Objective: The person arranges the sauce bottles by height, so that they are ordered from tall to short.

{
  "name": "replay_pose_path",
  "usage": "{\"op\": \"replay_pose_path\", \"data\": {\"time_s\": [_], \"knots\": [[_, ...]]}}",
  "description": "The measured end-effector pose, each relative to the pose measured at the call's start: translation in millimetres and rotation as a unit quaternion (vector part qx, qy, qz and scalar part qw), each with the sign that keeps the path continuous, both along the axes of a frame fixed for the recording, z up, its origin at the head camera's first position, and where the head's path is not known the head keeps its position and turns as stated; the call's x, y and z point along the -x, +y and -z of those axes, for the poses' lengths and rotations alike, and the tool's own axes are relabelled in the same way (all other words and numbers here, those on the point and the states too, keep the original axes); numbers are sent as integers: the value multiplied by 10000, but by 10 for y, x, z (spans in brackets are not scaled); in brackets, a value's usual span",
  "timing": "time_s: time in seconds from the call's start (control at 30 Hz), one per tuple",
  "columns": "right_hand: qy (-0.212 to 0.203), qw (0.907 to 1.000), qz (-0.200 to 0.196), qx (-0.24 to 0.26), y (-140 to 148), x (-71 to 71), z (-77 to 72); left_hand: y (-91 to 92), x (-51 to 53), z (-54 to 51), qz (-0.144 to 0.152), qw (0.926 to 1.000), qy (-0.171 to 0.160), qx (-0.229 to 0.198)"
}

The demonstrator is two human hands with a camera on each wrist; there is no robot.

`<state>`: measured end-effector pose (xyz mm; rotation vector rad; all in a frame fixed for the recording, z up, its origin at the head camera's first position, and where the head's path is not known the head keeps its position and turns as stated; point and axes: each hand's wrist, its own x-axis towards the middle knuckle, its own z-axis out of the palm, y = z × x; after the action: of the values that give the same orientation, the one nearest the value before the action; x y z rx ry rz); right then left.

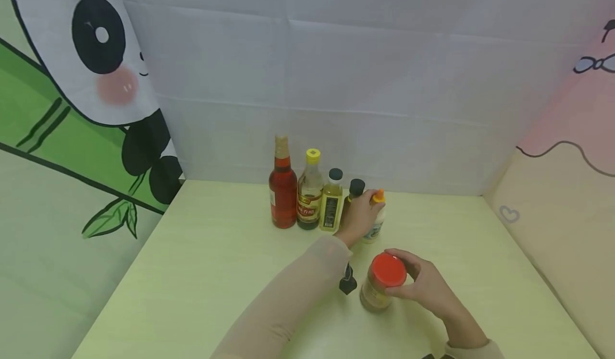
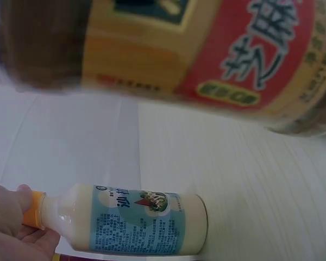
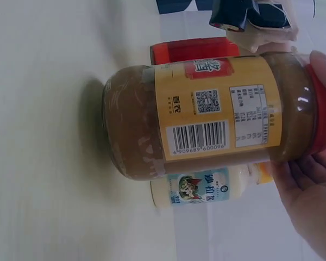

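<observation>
At the right end of a row of bottles, my left hand [image 1: 359, 217] pinches the orange cap of a salad dressing bottle [image 1: 375, 232]. In the left wrist view this bottle [image 2: 138, 220] has a pale body and a blue label, and it stands upright on the table. Nearer to me, my right hand [image 1: 425, 284] grips the red lid [image 1: 389, 269] of a brown sesame paste jar [image 3: 217, 109], thumb and fingers on opposite sides. The jar leans a little; whether its base touches the table I cannot tell.
Left of the dressing stand a red bottle [image 1: 283, 199], a yellow-capped bottle [image 1: 309, 201], a green-capped oil bottle [image 1: 331, 204] and a black-capped bottle [image 1: 356, 188], partly behind my left hand. A white cloth wall [image 1: 336, 81] rises behind the pale table [image 1: 192, 273].
</observation>
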<state>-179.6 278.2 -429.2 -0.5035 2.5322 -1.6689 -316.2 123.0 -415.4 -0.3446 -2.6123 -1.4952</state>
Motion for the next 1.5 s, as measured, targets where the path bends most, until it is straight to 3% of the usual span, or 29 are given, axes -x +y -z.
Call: {"op": "replay_pose_path", "data": {"time_s": [0.33,0.63,1.1,1.5], "knots": [[-87,9977,663,-115,76,179,-140,-7,12,7,17,10000,3,-47],[-234,9947,994,-140,141,387,-216,-20,18,11,-14,10000,-13,-34],[-310,9909,1311,11,216,673,-165,-14,-1,15,25,9999,15,-119],[-312,9871,1573,25,246,821,-135,-21,10,45,106,9997,134,-168]]}}
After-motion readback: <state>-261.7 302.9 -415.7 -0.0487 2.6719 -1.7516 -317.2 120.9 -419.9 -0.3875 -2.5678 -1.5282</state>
